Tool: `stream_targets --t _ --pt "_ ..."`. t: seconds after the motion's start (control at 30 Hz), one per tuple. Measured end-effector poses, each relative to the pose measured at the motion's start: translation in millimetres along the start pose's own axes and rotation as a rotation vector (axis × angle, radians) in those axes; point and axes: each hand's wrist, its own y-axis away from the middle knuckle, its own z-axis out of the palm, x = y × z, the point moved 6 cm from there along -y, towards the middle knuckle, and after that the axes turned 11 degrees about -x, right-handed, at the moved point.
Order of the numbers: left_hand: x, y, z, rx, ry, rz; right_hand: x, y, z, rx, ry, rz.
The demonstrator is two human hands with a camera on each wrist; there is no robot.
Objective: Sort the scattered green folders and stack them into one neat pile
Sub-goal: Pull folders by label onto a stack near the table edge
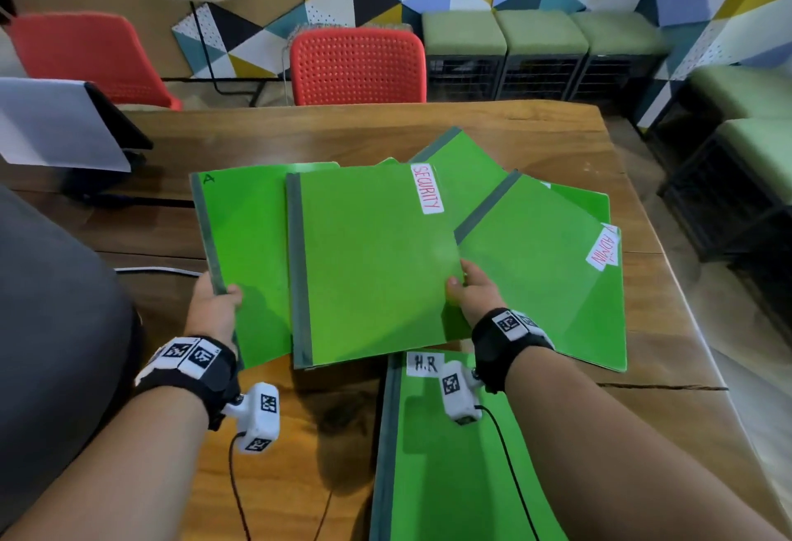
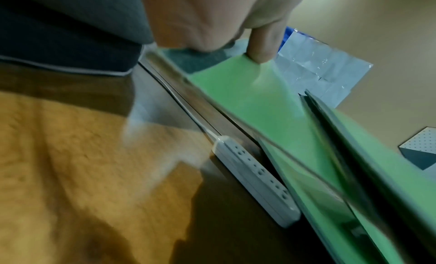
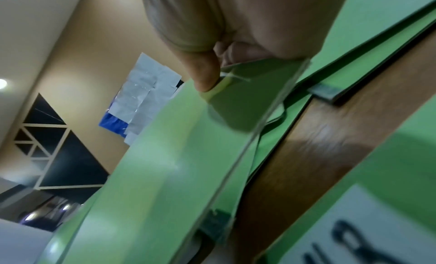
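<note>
Several green folders with grey spines lie on the wooden table (image 1: 535, 125). My left hand (image 1: 216, 305) grips the near spine edge of the folder marked "A" (image 1: 244, 232), thumb on top (image 2: 260, 44). My right hand (image 1: 469, 290) pinches the right edge of the "SECURITY" folder (image 1: 373, 266), which is lifted and overlaps folder "A"; the thumb (image 3: 204, 75) presses on its cover. The "ADMIN" folder (image 1: 544, 275) lies to the right over another green folder (image 1: 463, 167). The "H.R" folder (image 1: 454, 463) lies flat nearest me, under my right wrist.
A white power strip (image 2: 254, 178) and its cable (image 1: 158, 269) lie on the table at the left. A dark stand with white paper (image 1: 64, 129) sits far left. Red chairs (image 1: 358, 67) and green stools (image 1: 540, 37) stand beyond the table.
</note>
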Motion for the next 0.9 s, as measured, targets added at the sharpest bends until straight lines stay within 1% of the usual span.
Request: stream_targets --t 0.13,0.2,0.27,0.37,0.4,0.47,0.5,0.57,0.67,0.7,0.8,0.9 --pt "7 21 -19 -0.023 0.105 0.004 -7 -8 40 -0.09 0.021 -0.026" --pt "11 35 -16 -0.063 0.129 -0.039 -10 -8 54 -0.119 0.05 -0.033" --pt "13 46 -4 -0.141 0.154 -0.064 -10 -11 62 -0.131 0.088 -0.038" --pt "21 53 22 -0.267 0.088 -0.044 -12 -15 60 -0.114 0.105 -0.075" --pt "20 50 33 -0.3 0.087 -0.057 -13 -16 55 -0.102 0.095 -0.08" --pt "25 50 55 -0.341 0.076 -0.077 -12 -16 38 -0.035 0.063 -0.061" --pt "30 50 68 -0.356 0.079 -0.074 -10 -16 24 0.031 0.061 -0.053" --pt "32 43 95 -0.391 0.066 -0.075 -2 -17 -11 0.17 0.142 -0.007" --pt "38 35 136 -0.443 0.015 -0.062 23 -18 -71 0.333 0.345 0.203" --pt "41 33 150 -0.463 -0.025 -0.064 33 -17 -90 0.388 0.38 0.277" --pt "42 18 189 -0.528 -0.18 -0.064 57 -12 -132 0.498 0.36 0.456" --pt "44 2 227 -0.613 -0.352 -0.059 71 -17 -153 0.529 0.31 0.502"
